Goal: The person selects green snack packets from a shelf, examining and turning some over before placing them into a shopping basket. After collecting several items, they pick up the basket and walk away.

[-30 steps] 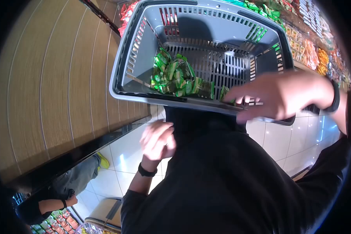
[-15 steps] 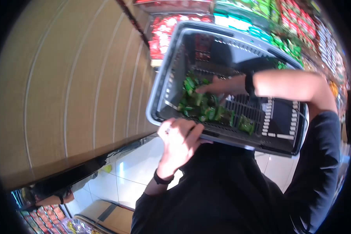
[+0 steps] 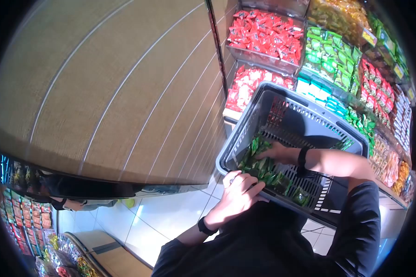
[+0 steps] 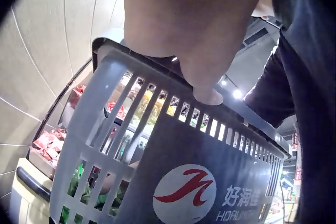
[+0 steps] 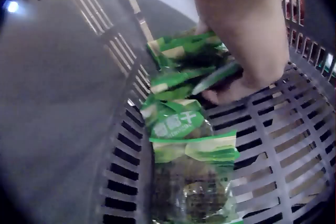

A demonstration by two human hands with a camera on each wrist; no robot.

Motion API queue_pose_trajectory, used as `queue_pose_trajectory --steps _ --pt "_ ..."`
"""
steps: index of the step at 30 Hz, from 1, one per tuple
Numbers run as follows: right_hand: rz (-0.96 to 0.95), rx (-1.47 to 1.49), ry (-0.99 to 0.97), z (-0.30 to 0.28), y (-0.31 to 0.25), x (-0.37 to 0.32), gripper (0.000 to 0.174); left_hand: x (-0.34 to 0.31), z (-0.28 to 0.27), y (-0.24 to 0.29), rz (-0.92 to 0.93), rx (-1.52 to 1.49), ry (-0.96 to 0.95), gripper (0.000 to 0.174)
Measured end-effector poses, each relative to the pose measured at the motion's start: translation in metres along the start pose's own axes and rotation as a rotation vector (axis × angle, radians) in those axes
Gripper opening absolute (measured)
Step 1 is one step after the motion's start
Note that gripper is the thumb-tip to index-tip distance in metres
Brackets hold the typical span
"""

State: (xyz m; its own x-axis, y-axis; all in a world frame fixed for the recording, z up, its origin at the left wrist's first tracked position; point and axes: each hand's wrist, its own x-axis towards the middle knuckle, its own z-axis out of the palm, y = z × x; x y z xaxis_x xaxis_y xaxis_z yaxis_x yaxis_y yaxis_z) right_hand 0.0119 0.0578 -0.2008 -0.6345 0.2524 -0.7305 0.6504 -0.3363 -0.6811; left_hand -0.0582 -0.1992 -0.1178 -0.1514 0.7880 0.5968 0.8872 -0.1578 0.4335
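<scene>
A grey plastic shopping basket (image 3: 240, 125) with slotted walls stands in front of the person's body. My left hand (image 3: 238, 194) grips its near rim, and in the left wrist view the thumb (image 4: 206, 94) lies over the outside of the wall above a red and white logo. Inside the basket, my right hand (image 3: 281, 153) reaches down into a pile of green snack packets (image 3: 266, 171). The right wrist view shows its thumb and fingers around some of the packets, partly hidden by the hand. One clear-windowed packet (image 5: 194, 179) lies nearer that camera on the slotted floor.
Store bins of red packets (image 3: 266, 37) and green packets (image 3: 330, 57) stand beyond the basket. A large wood-panelled surface (image 3: 101, 83) fills the left side, over a white tiled floor (image 3: 166, 221). A cardboard box (image 3: 111, 251) sits at lower left.
My right hand has gone from over the near rim down into the packets. My left hand, earlier off the basket, now holds its rim. The basket appears lower and further right in view.
</scene>
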Motion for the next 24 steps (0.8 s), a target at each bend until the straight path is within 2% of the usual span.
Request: queue_pose_trajectory --steps 3,4,5,7,8,10,11,13,14,15,16,17,18,19,21,22,23,24 --pt "-0.054 -0.112 0.072 -0.001 0.002 -0.002 0.073 0.004 -0.001 -0.001 0.018 -0.011 0.045 0.044" --pt "-0.053 -0.195 0.149 -0.001 0.005 0.005 0.076 0.006 -0.004 0.000 0.018 -0.003 0.006 0.045" --pt "-0.061 -0.201 0.149 -0.004 0.012 0.006 0.076 0.005 -0.009 0.003 0.010 0.002 -0.041 0.045" --pt "-0.085 -0.017 0.028 -0.006 0.010 0.000 0.064 0.019 -0.027 0.006 0.036 -0.033 -0.054 0.047" --pt "-0.090 -0.016 0.032 -0.010 0.012 -0.001 0.064 0.026 -0.036 0.007 0.036 -0.054 -0.151 0.048" --pt "-0.340 0.064 -0.111 -0.017 0.023 -0.005 0.055 0.046 -0.059 0.011 0.012 -0.145 -0.348 0.050" --pt "-0.338 0.088 -0.090 -0.020 0.029 -0.011 0.055 0.055 -0.068 0.012 -0.004 -0.218 -0.377 0.049" --pt "-0.225 -0.015 0.094 -0.020 0.008 -0.034 0.042 0.077 -0.079 0.016 -0.021 -0.270 -0.302 0.041" --pt "-0.173 -0.060 0.141 -0.019 -0.008 -0.058 0.043 0.093 -0.090 0.023 -0.123 -0.358 -0.272 0.036" --pt "-0.171 -0.028 0.172 -0.030 0.002 -0.060 0.043 0.108 -0.098 0.034 -0.234 -0.443 -0.245 0.031" --pt "-0.282 0.038 0.108 -0.040 0.010 -0.055 0.042 0.121 -0.099 0.042 -0.265 -0.529 -0.155 0.025" --pt "-0.404 0.091 0.041 -0.049 0.009 -0.054 0.041 0.134 -0.094 0.036 -0.212 -0.665 -0.096 0.025" --pt "-0.420 -0.029 0.105 -0.047 -0.007 -0.087 0.046 0.151 -0.093 0.040 -0.231 -0.757 -0.094 0.027" --pt "-0.429 -0.022 0.117 -0.048 -0.017 -0.106 0.046 0.170 -0.092 0.045 -0.252 -0.847 -0.089 0.029" --pt "-0.239 -0.264 0.312 -0.056 -0.033 -0.129 0.045 0.204 -0.073 0.044 -0.285 -0.965 -0.129 0.035" --pt "-0.337 -0.252 0.240 -0.068 -0.028 -0.131 0.043 0.218 -0.062 0.039 -0.289 -1.076 -0.160 0.035" --pt "-0.348 -0.253 0.255 -0.075 -0.034 -0.138 0.043 0.229 -0.046 0.033 -0.318 -1.126 -0.186 0.036" --pt "-0.406 -0.185 0.171 -0.081 -0.040 -0.149 0.042 0.240 -0.030 0.024 -0.334 -1.122 -0.225 0.039"
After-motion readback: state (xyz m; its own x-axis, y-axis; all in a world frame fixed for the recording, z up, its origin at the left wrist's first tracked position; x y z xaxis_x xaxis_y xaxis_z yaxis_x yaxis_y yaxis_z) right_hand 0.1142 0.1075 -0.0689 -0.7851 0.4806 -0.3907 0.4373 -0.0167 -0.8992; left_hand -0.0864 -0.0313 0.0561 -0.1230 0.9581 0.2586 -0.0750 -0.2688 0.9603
